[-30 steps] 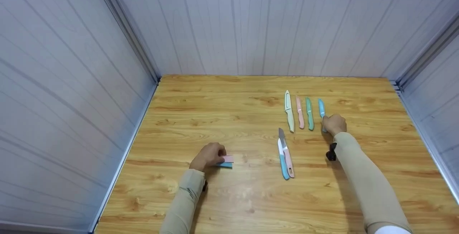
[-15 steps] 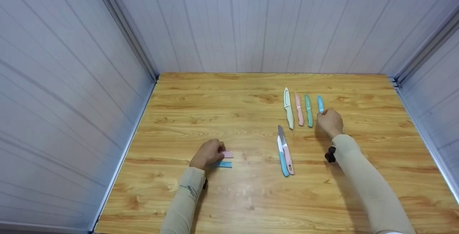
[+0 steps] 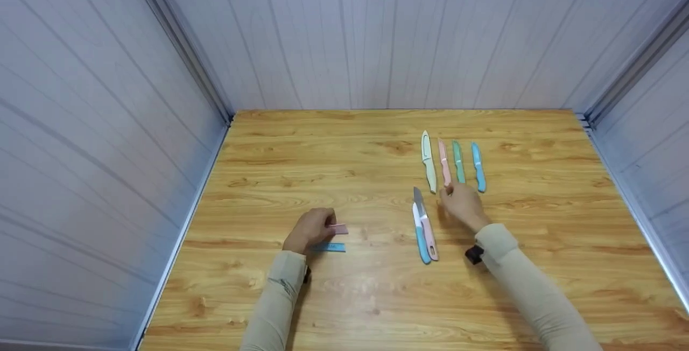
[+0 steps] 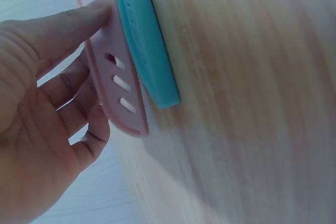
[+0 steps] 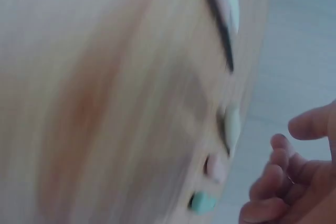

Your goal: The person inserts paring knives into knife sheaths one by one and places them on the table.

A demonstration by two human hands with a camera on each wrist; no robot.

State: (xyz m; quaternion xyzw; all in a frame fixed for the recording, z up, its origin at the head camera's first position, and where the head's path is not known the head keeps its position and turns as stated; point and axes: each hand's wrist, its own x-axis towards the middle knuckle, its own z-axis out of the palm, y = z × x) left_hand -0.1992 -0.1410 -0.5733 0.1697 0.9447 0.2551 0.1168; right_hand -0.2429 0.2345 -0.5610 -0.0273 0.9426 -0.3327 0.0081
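On wooden table [image 3: 377, 297] | left hand [image 3: 312, 228] pinches pink sheath [image 4: 116, 80] | right hand [image 3: 464, 204], thumb and fingers apart, near green knife [image 3: 458, 160]

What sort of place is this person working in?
Probably some kind of walled work booth: pale panels rise on three sides of a wood-grain tabletop, where four knives lie side by side.

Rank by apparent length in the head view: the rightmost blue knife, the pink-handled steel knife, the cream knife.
1. Pink-handled steel knife, though nearness to the camera may help it
2. Cream knife
3. Rightmost blue knife
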